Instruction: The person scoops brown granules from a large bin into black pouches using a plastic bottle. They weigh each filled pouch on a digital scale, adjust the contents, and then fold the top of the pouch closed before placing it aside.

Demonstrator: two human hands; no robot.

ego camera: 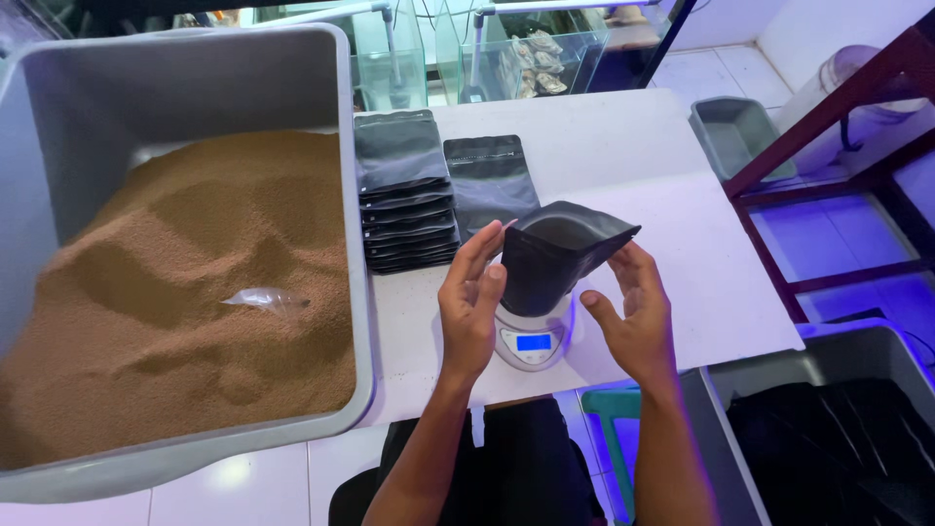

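Head view, looking down on a white table (682,282). A black stand-up pouch (550,261) stands upright on a small digital scale (531,341), whose blue display faces the person; the pouch's mouth is open at the top and tilts slightly toward the right.

The left hand (469,302) is at the pouch's left side, palm turned inward, fingers extended and loosely spread — the fingertips lie against or just beside the pouch's upper left edge, not closed around it. The right hand (635,312) flanks the pouch on the right, likewise open, with the fingertips near the upper right corner of the pouch and the thumb pointing toward its lower part. Whether either hand actually presses the pouch cannot be told; neither hand clamps it.

To the left, a large grey tub (355,195) overhangs the table edge and holds a heap of fine brown granules (195,292); a clear plastic scoop (265,300) lies half sunk in the granules. Beyond the scale, a stack of flat black pouches (404,195) lies on the table, with a single flat pouch (490,180) just beside it on the right. A small empty grey tray (740,131) sits at the far right edge of the table. At lower right, a grey bin (721,390) holds dark pouches — details there are too dim to tell. Glass tanks (526,54) stand behind the table.
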